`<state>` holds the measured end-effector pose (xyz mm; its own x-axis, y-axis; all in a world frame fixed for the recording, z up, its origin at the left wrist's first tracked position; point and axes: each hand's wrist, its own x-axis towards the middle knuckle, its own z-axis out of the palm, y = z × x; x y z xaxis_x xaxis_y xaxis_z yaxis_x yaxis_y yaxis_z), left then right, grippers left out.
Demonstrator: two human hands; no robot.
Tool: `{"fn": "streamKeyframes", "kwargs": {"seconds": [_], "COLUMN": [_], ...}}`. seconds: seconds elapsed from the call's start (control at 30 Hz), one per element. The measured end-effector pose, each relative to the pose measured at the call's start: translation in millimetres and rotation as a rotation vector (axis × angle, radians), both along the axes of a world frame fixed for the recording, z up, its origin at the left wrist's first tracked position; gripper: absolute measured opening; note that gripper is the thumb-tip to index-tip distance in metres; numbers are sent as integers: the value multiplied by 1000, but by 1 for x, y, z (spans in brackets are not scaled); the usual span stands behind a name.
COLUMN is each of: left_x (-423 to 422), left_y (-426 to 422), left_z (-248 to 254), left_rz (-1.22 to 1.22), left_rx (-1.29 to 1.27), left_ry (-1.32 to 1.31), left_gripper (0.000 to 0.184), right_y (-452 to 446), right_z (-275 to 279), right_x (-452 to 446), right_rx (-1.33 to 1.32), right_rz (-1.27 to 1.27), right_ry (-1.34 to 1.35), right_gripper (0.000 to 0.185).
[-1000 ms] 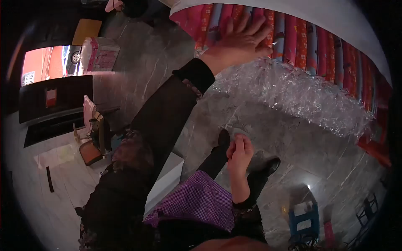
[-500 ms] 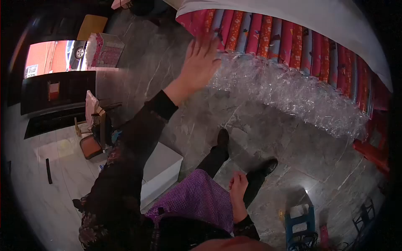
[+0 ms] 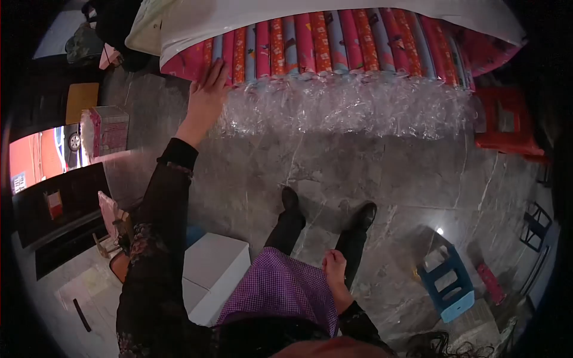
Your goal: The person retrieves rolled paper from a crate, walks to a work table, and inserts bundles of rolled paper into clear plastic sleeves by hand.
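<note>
Our spread left hand [image 3: 205, 107] touches the left end of the patterned rolls [image 3: 305, 45], beneath the white sheet [image 3: 256, 13]; uneven pressure could skew them. Our right hand [image 3: 335, 266] curls, contents indeterminable.

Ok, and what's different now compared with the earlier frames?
The left hand has moved to the left end of the rolls; the right hand has drawn back toward the purple apron. The view has turned. The rolls and blue stool stayed put.
</note>
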<state>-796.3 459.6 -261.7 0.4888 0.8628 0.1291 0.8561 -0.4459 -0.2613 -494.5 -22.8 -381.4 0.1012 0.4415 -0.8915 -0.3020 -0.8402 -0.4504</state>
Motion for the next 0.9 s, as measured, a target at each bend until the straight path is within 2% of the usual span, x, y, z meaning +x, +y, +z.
{"fn": "streamKeyframes", "kwargs": {"seconds": [0.17,0.23,0.33,0.4,0.47,0.53,0.6,0.67,0.77,0.9], "left_x": [2,12,30,41,57,81,111,127,114,146], "left_y": [1,-6,-29,-50,-87,-129,-175,-221,-301,-396], "left_z": [1,9,27,37,54,77,108,125,120,135], "left_rz": [37,168,91,56,31,94,101,-47,38,189], "left_rx": [-12,-70,-60,-101,-149,-432,-706,-890,-1321,-1417], "left_ry": [11,18,30,-49,-123,-23,261,321,106,-55], "left_gripper": [56,57,57,54,51,53,47,35,34,34], "right_y": [-24,-58,-114,-150,-207,-236,-264,-296,-290,-259], "right_z": [1,-7,2,20,27,49,64,58,69,112], "right_x": [25,45,78,97,101,107,112,122,156,225], "right_rx": [7,23,-50,-354,-369,-433,-507,-548,-486,-324], "right_rz": [-115,-132,-321,-553,-598,-625,-642,-692,-743,-758], "right_ry": [-83,-149,-154,-136,-191,-215,-106,32,60,-48], "right_gripper": [17,16,15,13,15,16,20,22,16,12]}}
